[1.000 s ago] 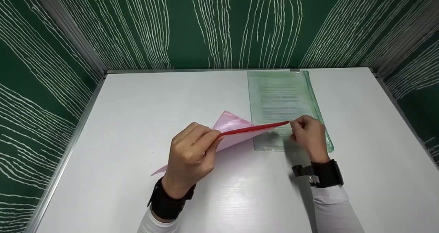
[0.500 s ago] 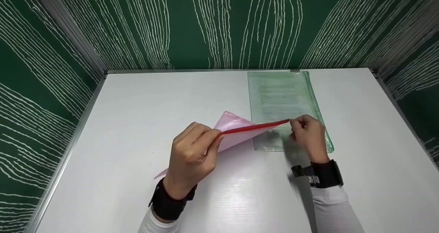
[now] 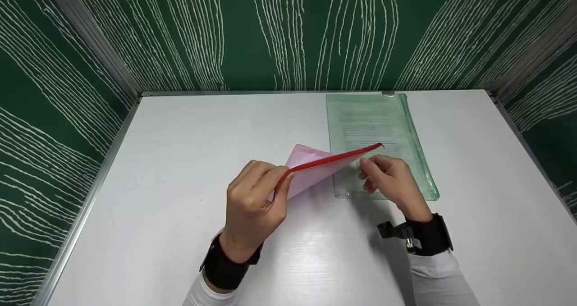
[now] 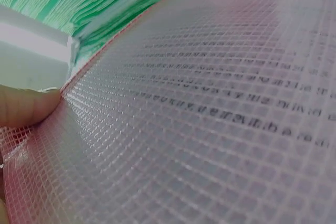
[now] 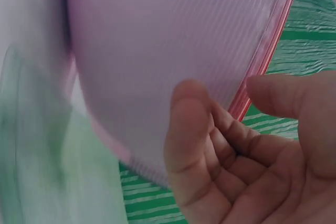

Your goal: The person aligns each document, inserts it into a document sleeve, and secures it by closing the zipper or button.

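Note:
A pink mesh zipper pouch [image 3: 311, 177] with a red zipper edge is held up above the table, tilted. My left hand [image 3: 254, 202] pinches its zipper edge near the left end; in the left wrist view the thumb [image 4: 29, 107] presses on the mesh pouch [image 4: 184, 129], and lines of print show through it. Just below the zipper's far right end is my right hand [image 3: 390, 180], fingers loosely bent and holding nothing. The right wrist view has this hand [image 5: 252, 156] in front of the pouch [image 5: 157, 40], thumb and fingers apart; whether they touch it I cannot tell.
A green zipper pouch [image 3: 365, 103] with a printed sheet inside lies flat on the white table [image 3: 180, 153], partly behind the pink pouch and my right hand. Green walls with white wavy lines [image 3: 279, 35] enclose the table at the back and sides.
My right hand has let go of the zipper's right end and moved left and slightly down. That end has risen a little. My left hand keeps its pinch on the pouch.

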`<state>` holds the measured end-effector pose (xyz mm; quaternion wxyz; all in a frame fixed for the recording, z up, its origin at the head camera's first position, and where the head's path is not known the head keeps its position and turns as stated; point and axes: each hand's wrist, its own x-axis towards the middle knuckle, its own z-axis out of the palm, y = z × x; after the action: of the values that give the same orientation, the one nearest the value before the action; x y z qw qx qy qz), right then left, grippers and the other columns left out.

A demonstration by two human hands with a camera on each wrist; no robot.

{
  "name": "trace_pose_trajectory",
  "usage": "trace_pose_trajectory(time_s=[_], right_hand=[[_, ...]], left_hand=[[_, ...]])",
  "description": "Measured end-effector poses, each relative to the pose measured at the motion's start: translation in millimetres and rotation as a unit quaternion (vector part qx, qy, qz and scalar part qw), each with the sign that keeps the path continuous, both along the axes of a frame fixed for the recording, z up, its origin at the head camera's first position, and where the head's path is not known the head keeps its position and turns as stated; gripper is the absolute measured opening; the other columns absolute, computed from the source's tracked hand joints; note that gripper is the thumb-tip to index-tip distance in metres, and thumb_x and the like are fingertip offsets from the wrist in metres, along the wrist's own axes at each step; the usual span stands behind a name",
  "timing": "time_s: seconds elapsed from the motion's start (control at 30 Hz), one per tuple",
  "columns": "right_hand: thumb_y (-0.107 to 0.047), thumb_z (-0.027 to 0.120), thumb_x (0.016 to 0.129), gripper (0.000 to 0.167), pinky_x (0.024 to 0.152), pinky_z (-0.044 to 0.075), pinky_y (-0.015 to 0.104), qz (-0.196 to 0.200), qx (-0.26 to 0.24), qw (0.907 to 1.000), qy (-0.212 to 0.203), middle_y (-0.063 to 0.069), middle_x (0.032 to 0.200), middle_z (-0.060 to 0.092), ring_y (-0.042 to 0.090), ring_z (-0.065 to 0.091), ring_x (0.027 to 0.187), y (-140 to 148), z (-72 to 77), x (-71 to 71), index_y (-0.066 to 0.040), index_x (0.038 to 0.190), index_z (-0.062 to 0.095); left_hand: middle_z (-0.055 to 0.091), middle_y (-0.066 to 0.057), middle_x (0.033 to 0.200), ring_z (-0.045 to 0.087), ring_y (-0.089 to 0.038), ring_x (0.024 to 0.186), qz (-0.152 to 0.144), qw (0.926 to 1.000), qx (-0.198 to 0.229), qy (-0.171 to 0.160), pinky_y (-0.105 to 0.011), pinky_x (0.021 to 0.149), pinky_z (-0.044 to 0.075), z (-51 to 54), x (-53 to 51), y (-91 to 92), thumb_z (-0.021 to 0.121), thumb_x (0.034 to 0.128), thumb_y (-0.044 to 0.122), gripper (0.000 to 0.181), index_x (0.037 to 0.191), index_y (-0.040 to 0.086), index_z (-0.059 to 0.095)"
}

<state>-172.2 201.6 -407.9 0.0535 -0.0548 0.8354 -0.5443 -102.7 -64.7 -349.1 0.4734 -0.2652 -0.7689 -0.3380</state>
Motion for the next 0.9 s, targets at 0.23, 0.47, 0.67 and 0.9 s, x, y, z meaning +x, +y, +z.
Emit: trace_pose_trajectory(time_s=[0.23,0.47,0.67,0.9], right_hand=[[-0.035,0.054,0.091,0.037,0.062,0.054,0.037,0.058,-0.066,0.9955,-0.037,0.025,0.092,0.063,0.03,0.063,0.065,-12,2.9,6.7,0.0,0.099,0.061],[-0.038,0.046,0.094,0.046,0.064,0.053,0.046,0.106,-0.145,0.9807,-0.078,0.025,0.096,0.064,0.037,0.064,0.069,-16,3.2,10.5,0.003,0.111,0.055],[-0.042,0.035,0.097,0.052,0.064,0.052,0.051,0.143,-0.2,0.9606,-0.129,0.019,0.093,0.067,0.034,0.066,0.071,-17,6.1,11.5,0.005,0.113,0.053],[-0.022,0.048,0.094,0.037,0.054,0.054,0.038,0.089,-0.215,0.9577,-0.17,0.012,0.081,0.069,0.023,0.067,0.064,-17,1.9,6.4,0.011,0.11,0.048]], left_hand=[[0.057,-0.004,0.068,0.051,-0.012,0.063,0.001,1.0,0.002,0.0,-0.02,0.055,0.044,-1.4,4.7,8.8,0.071,0.0747,0.004,0.006,0.079,0.002,0.068],[0.057,-0.004,0.071,0.05,-0.013,0.063,-0.009,0.9991,-0.04,0.009,-0.021,0.056,0.042,-4.2,10.7,22.3,0.069,0.0761,0.004,0.006,0.081,0.003,0.067],[0.055,-0.002,0.074,0.047,-0.013,0.064,-0.027,0.9881,-0.144,0.048,-0.021,0.058,0.04,-11.5,16.8,40.8,0.059,0.0793,0.002,0.008,0.085,0.003,0.065],[0.053,0.001,0.074,0.047,-0.012,0.065,-0.048,0.9675,-0.241,0.061,-0.02,0.06,0.039,-28.4,20.6,62.9,0.054,0.0851,0.004,0.01,0.081,0.007,0.063]])
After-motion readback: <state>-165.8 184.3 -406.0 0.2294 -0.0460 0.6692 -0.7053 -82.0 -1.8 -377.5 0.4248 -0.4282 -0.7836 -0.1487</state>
